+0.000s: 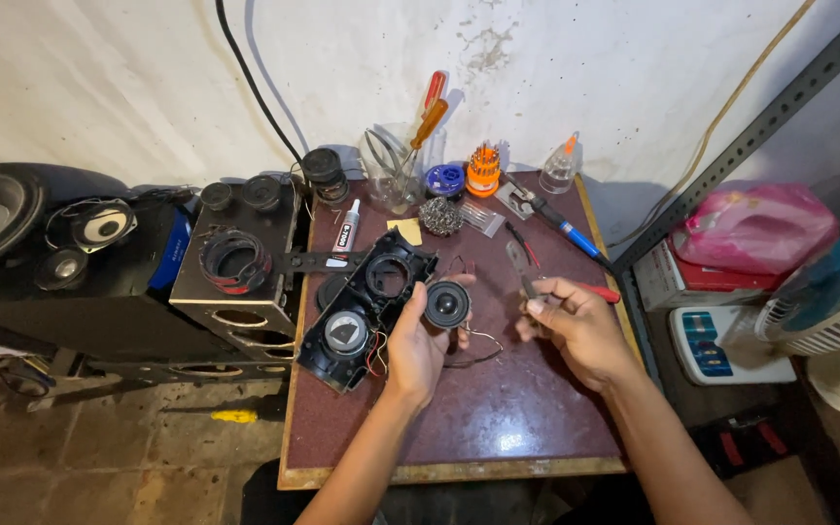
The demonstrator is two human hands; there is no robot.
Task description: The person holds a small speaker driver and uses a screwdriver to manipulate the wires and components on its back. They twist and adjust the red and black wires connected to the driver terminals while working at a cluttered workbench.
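My left hand (418, 342) grips a small round black speaker driver (446, 304) and steadies it against an opened black speaker housing (367, 309) lying on the table. Thin wires run from the driver down across the tabletop. My right hand (576, 326) holds red-handled pliers (527, 274), their metal jaws pointing up and away, just right of the driver. The housing has one empty round opening and one fitted driver lower down.
A small dark red table (498, 428) carries a soldering iron (566, 228), a glue tube (345, 231), a jar of screwdrivers (396, 170), a screwdriver bit set (483, 170), a solder wire spool and a glue bottle. Black speaker cabinets (235, 282) stand left; a shelf and fan sit right.
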